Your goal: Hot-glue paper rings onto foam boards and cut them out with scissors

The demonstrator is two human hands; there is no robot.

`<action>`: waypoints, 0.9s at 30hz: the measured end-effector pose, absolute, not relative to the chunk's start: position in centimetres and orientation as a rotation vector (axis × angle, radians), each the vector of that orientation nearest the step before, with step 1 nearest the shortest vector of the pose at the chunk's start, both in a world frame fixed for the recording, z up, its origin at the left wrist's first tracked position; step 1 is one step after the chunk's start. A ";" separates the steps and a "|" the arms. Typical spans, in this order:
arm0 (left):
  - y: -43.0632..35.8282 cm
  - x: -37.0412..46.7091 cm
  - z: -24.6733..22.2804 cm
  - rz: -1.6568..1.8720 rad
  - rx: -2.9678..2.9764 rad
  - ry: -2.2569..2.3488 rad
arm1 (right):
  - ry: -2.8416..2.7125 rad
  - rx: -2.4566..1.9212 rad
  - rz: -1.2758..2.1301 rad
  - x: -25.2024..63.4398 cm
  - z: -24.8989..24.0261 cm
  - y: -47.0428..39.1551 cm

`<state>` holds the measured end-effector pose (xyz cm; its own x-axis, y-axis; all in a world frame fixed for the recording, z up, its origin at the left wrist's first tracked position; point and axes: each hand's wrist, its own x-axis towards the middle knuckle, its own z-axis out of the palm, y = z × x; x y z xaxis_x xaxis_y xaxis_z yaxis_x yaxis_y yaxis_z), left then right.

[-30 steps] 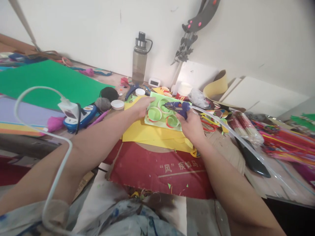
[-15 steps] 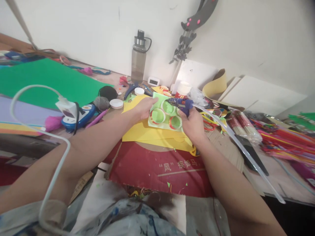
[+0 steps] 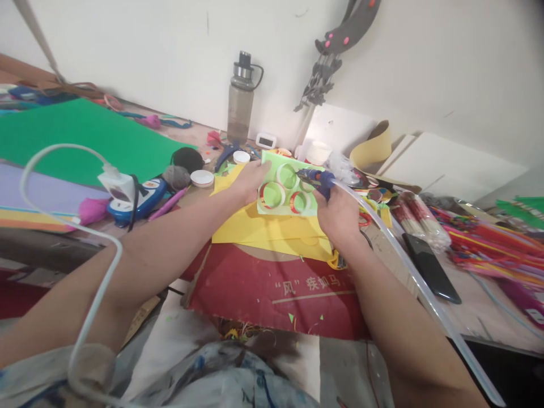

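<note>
My left hand [image 3: 251, 180] grips the left edge of a light green sheet [image 3: 283, 161], holding it tilted up above yellow paper [image 3: 272, 232]. Several short cup rings stand on the sheet, with green inside; one ring [image 3: 272, 195] sits at its lower left. My right hand [image 3: 339, 212] is wrapped round a blue glue gun [image 3: 321, 179], whose nozzle points left over the upper rings. A long clear glue stick [image 3: 408, 260] runs from the back of the gun down to the right. The nozzle's exact contact with the rings cannot be made out.
A red cardboard piece [image 3: 272, 289] lies in front. Behind stands a water bottle [image 3: 240, 102]. At left are a blue power strip [image 3: 138, 201], a white cable [image 3: 100, 283] and green paper [image 3: 85, 141]. A black phone [image 3: 431, 269] and coloured pipe cleaners [image 3: 493, 238] lie at right.
The green sheet has tilted up and shifted slightly. My right hand and the glue gun have moved a little to the right, and the glue stick has swung right, uncovering more of the phone.
</note>
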<state>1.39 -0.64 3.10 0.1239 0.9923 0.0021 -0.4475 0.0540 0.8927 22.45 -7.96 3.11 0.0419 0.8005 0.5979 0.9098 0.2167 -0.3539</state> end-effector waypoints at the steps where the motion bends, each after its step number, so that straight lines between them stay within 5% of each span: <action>1: -0.6 1.4 3.1 1.302 0.911 0.781 | -1.776 -1.593 -0.191 22.5 3.1 -8.0; 19: -1.0 1.1 3.7 1.380 0.996 0.669 | -1.752 -1.503 0.235 21.5 4.3 -9.3; 27: -1.2 1.9 3.1 1.296 0.902 0.607 | -1.607 -1.488 0.161 21.1 3.8 -9.0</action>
